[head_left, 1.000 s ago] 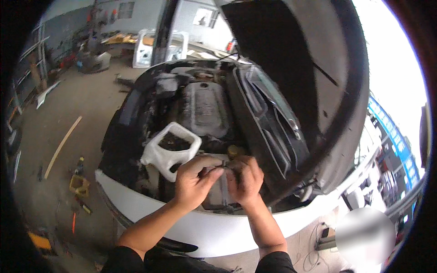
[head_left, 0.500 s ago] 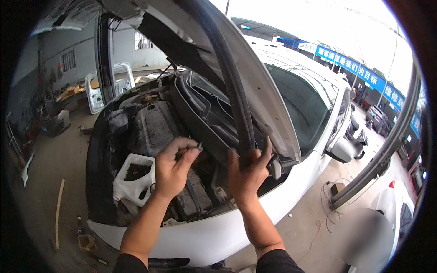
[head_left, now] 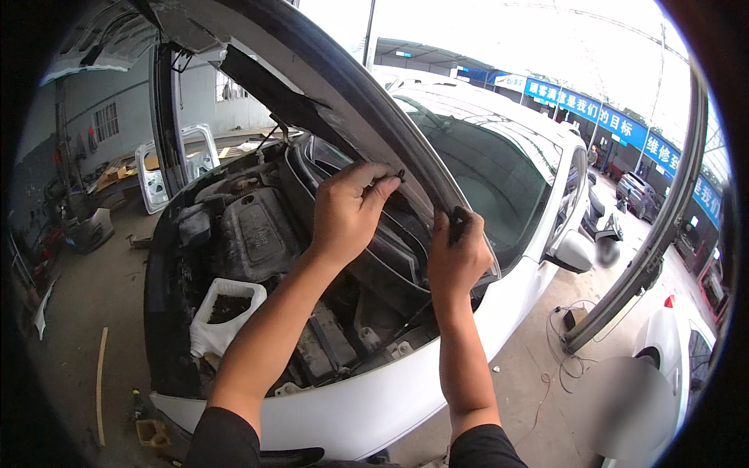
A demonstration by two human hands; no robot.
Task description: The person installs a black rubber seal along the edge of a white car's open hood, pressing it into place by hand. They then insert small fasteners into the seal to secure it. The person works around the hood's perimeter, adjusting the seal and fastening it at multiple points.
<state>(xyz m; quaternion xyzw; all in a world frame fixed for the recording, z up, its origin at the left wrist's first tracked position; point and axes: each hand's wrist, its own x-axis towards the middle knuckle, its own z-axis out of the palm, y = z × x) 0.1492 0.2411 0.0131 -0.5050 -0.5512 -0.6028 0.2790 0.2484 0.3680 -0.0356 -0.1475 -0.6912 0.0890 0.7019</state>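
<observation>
The raised hood (head_left: pixel 360 129) of a white car slants across the middle, with a long black rubber seal strip (head_left: pixel 394 125) along its edge. My right hand (head_left: pixel 460 253) is closed on the strip near its lower end, at the hood's corner. My left hand (head_left: pixel 351 207) pinches a small dark clip-like piece (head_left: pixel 401 176) between thumb and fingertips, close to the hood's underside. Its exact kind is too small to make out. Below my arms lies the engine bay, with a dark engine cover (head_left: pixel 261 230).
A cut-open white plastic jug (head_left: pixel 201 337) sits in the engine bay. The white fender (head_left: pixel 343 421) borders it in front of me. The car's side mirror (head_left: pixel 573 252) and a slanting metal post (head_left: pixel 644 269) stand to the right. A wooden strip (head_left: pixel 101 382) lies on the left floor.
Both hands have moved up and to the right. The rubber strip, which hung loosely in front of the hood, now lies along its edge. My left hand has come near the hood's underside.
</observation>
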